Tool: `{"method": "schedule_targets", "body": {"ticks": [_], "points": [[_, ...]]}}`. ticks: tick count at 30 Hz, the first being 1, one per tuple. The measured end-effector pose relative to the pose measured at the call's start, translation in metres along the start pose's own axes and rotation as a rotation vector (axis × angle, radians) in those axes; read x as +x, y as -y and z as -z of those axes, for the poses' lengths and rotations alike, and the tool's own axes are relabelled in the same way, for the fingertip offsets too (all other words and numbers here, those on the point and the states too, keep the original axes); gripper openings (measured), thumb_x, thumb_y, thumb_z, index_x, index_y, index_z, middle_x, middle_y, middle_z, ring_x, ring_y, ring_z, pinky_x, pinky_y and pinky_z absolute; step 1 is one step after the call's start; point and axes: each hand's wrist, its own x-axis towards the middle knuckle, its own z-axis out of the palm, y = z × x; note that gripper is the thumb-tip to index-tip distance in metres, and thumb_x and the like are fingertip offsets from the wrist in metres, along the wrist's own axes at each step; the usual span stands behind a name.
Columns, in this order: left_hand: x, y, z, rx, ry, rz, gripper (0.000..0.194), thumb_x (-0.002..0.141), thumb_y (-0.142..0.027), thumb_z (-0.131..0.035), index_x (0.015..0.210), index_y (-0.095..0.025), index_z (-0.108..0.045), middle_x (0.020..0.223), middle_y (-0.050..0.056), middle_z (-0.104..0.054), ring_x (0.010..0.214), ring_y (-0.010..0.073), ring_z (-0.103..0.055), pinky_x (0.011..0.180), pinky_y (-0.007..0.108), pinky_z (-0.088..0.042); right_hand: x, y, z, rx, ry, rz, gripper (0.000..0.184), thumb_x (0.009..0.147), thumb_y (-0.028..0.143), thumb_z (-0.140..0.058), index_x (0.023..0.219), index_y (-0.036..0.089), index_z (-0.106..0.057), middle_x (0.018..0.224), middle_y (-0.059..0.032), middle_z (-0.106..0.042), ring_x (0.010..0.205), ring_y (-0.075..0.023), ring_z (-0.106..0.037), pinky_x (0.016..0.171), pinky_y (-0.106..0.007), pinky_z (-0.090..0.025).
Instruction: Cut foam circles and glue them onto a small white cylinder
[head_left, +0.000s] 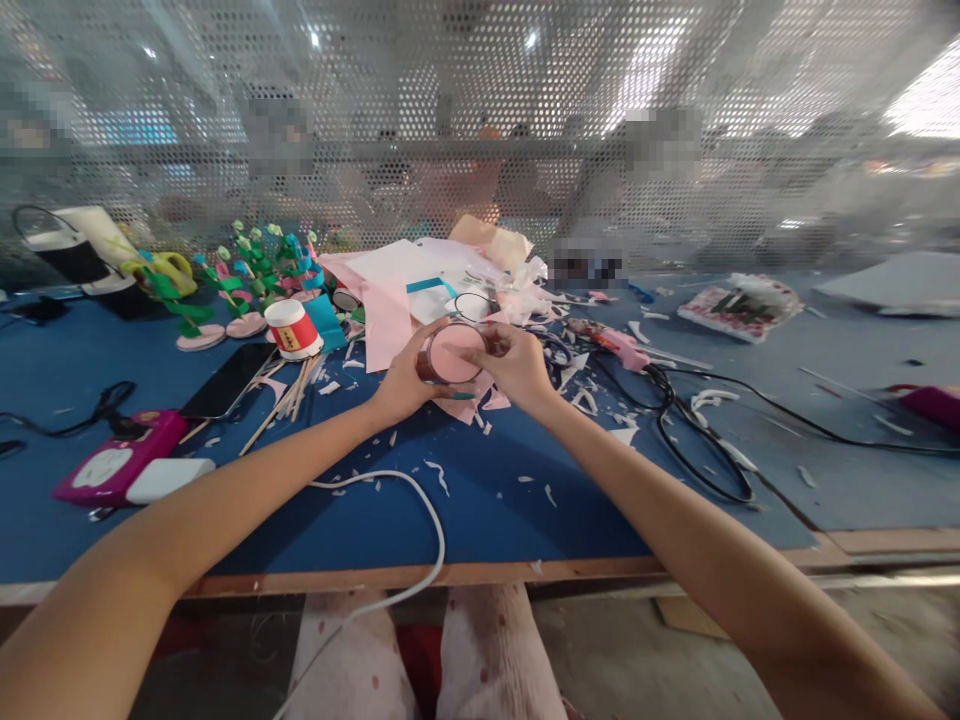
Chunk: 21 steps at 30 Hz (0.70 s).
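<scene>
Over the middle of the blue table I hold a round piece with a flat pink face and a dark rim (456,352), its face tilted toward me. My left hand (405,382) wraps round its left side and underside. On the right, my right hand (519,362) has its thumb and fingers bent at the rim, a fingertip pressed onto the pink face. What lies behind the piece is hidden. Pink paper sheets (387,325) lie just beyond, and a red and white paper cup (293,330) stands upside down to the left.
Several green paper plants on pink discs (201,337) stand at back left, near a black phone (229,381) and thin sticks (292,395). A magenta power strip (112,460) is front left. A pink glue gun (621,345) with black cord lies right. White scraps litter the table.
</scene>
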Motion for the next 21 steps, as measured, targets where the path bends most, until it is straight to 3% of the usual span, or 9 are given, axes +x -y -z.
{"method": "schedule_targets", "body": {"ticks": [3, 6, 10, 14, 21], "points": [[-0.001, -0.002, -0.002, -0.102, 0.032, 0.075, 0.098, 0.053, -0.032, -0.086, 0.140, -0.027, -0.040, 0.125, 0.009, -0.061, 0.099, 0.0223, -0.065, 0.084, 0.036, -0.056, -0.001, 0.001, 0.001, -0.021, -0.040, 0.028, 0.033, 0.064, 0.048, -0.072, 0.066, 0.019, -0.056, 0.059, 0.0018, -0.052, 0.059, -0.0127, -0.047, 0.058, -0.027, -0.037], [0.001, -0.002, -0.002, -0.149, -0.031, 0.116, 0.080, 0.065, -0.046, -0.078, 0.136, -0.026, -0.046, 0.108, 0.005, -0.067, 0.088, 0.0164, -0.066, 0.077, 0.029, -0.056, -0.004, 0.006, 0.001, -0.080, -0.073, 0.078, 0.027, 0.067, 0.043, -0.072, 0.068, 0.019, -0.058, 0.062, -0.0003, -0.058, 0.060, -0.0148, -0.052, 0.061, -0.028, -0.040], [0.003, 0.001, -0.001, -0.165, -0.080, 0.119, 0.063, 0.069, -0.060, -0.069, 0.116, -0.019, -0.059, 0.106, 0.007, -0.068, 0.091, 0.0170, -0.065, 0.075, 0.026, -0.056, -0.009, 0.014, 0.001, -0.166, -0.108, 0.157, 0.027, 0.071, 0.043, -0.070, 0.065, 0.020, -0.058, 0.065, -0.0035, -0.062, 0.061, -0.0173, -0.054, 0.064, -0.031, -0.042], [0.003, 0.002, -0.001, -0.160, -0.080, 0.136, 0.058, 0.068, -0.062, -0.069, 0.104, -0.016, -0.061, 0.096, 0.005, -0.068, 0.086, 0.0159, -0.063, 0.075, 0.027, -0.056, -0.009, 0.015, 0.002, -0.172, -0.100, 0.194, 0.028, 0.074, 0.043, -0.069, 0.063, 0.020, -0.056, 0.066, -0.0044, -0.062, 0.064, -0.0180, -0.056, 0.066, -0.031, -0.042], [0.003, -0.001, 0.000, -0.159, -0.088, 0.176, 0.057, 0.065, -0.062, -0.071, 0.099, -0.017, -0.059, 0.087, 0.002, -0.065, 0.077, 0.0140, -0.061, 0.069, 0.026, -0.055, -0.005, 0.007, 0.002, -0.025, 0.015, 0.116, 0.025, 0.075, 0.042, -0.065, 0.069, 0.018, -0.060, 0.070, -0.0033, -0.063, 0.067, -0.0165, -0.057, 0.065, -0.028, -0.042]]}}
